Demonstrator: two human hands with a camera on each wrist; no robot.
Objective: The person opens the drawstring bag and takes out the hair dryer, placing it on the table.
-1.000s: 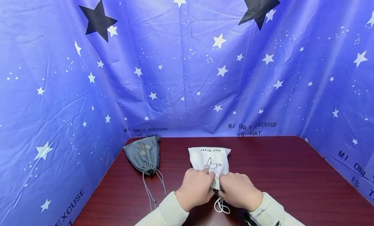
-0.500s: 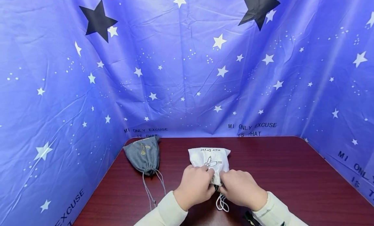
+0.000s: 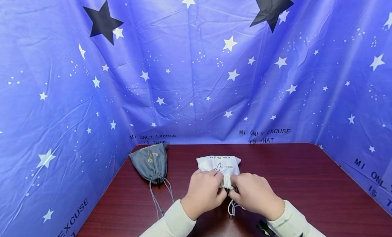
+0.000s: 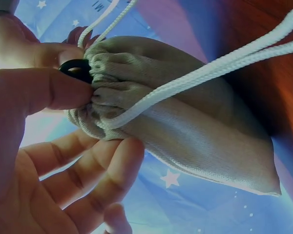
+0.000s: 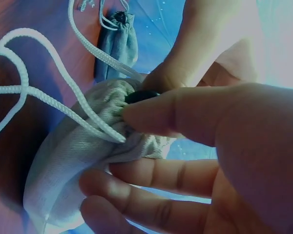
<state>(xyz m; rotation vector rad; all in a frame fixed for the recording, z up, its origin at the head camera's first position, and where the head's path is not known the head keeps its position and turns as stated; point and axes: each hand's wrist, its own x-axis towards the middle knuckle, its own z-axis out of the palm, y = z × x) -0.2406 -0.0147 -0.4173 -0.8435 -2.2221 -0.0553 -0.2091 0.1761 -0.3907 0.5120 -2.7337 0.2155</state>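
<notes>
Pinching the white bag (image 3: 226, 162) at its gathered mouth (image 3: 227, 181)

A dark item (image 3: 263, 226) shows beside the right sleeve (image 3: 289, 218), mostly hidden; white cords (image 3: 232, 209) hang from the mouth; the left hand (image 3: 204, 190) and right hand (image 3: 256, 194) each pinch the puckered cloth, thumbs beside a black piece (image 5: 140, 96) there; good handling here probably means even grips both sides, steady outward tension, cords left slack; the bag sits print-up over mid-table, whether touching the table (image 3: 300, 172) I cannot tell; a gray bag (image 3: 150, 165) lies well apart leftward; beyond, a starry curtain (image 3: 196, 70).
</notes>
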